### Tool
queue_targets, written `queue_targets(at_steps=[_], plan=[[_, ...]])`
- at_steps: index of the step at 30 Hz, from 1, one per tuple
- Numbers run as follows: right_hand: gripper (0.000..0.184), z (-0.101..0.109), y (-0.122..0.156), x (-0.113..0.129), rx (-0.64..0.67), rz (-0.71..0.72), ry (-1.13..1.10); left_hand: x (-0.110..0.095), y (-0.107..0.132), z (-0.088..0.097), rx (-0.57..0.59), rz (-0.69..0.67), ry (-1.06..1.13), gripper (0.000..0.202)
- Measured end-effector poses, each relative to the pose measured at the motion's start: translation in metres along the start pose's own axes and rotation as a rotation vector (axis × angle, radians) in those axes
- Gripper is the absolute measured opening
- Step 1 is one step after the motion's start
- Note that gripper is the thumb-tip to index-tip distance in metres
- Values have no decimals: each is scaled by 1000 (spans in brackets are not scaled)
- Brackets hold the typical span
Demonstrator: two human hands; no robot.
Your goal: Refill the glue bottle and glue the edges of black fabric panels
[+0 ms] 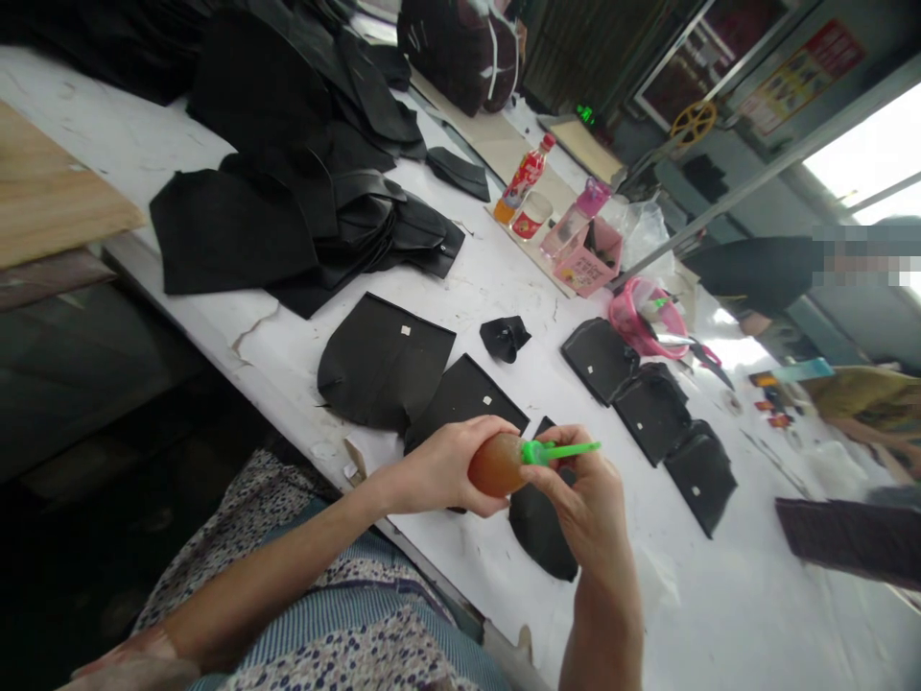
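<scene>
The cut pieces (389, 360) are lying on the table (504, 288), with the heap of fabric (302, 163) sitting behind them and the basket (640, 321) lying to their right. In front of them, the left hand (442, 470) and right hand (586, 489) are holding the bottle (500, 464) above the table.

i note an amber-brown squeeze bottle (495, 464) with a bright green nozzle (557, 450); black cut pieces (385, 365) at 11 o'clock carry small white tags; white table (504, 288); pink basket (591, 261) at 1 o'clock.
</scene>
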State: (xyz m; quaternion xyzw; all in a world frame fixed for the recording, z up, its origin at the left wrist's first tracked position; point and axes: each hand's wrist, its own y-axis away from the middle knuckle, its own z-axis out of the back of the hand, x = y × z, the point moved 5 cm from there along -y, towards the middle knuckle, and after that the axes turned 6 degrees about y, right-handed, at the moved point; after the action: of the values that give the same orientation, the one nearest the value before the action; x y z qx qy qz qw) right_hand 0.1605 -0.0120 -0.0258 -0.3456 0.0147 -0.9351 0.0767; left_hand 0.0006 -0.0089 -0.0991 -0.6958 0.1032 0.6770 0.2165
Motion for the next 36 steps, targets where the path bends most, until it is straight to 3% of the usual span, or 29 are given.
queue_targets(at_steps=[4,7,9,11,14,15,17,19,23,27,30,36], plan=[[33,-8,4,4,-160,-47,70,5,0,-3,-80,23,-69,71],[30,-17,4,10,-253,-57,82,9,0,-3,-224,62,-106,71],[28,-23,1,16,-249,-36,29,12,1,1,-360,103,-115,70],[37,-26,-6,23,-170,20,-126,16,3,9,-463,146,-80,68],[65,-14,-26,14,-159,69,-392,22,6,28,-466,192,125,61],[65,-5,-36,3,-223,56,-416,24,7,34,-435,201,218,59],[48,8,-61,-26,-339,28,-284,27,10,48,-388,214,390,57],[39,4,-92,-59,-261,-40,33,28,15,62,-414,234,508,64],[17,-28,-137,-102,-151,-41,183,25,22,79,-459,257,612,80],[21,-60,-155,-111,-68,-30,263,12,23,86,-373,196,615,89],[31,-69,-160,-116,-44,-43,324,3,24,89,-344,130,611,79],[28,-82,-170,-119,91,116,418,-6,26,91,-466,96,568,69]])
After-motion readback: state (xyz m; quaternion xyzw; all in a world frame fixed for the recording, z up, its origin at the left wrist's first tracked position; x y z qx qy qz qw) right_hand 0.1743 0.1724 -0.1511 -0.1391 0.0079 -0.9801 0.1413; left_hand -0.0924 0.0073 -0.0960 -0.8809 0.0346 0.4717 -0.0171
